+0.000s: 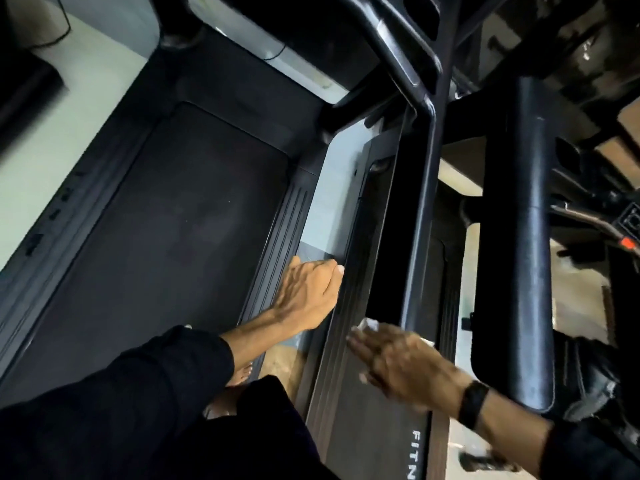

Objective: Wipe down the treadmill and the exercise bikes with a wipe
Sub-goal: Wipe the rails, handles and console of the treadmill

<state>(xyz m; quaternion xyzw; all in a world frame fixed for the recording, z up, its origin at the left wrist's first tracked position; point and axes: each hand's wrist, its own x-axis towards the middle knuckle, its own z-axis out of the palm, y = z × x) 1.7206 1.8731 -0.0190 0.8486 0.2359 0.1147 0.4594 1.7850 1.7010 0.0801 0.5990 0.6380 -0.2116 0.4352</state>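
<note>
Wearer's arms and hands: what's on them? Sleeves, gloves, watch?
No gloves: left hand and right hand are both bare. The left sleeve is dark, near black, and ends at mid-forearm. The right sleeve is equally dark. A black band sits on the right wrist; watch or tracker, cannot tell. The right hand is motion-blurred.

Neighbouring treadmill's dark belt (pixel 166 216); black handrail (pixel 401 60); pale floor (pixel 38 157).

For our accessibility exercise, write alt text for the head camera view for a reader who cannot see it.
A person's right hand, blurred, presses a white cloth flat on a black treadmill's ribbed side rail. The left hand rests at that rail's edge, beside a second treadmill's belt.
</note>
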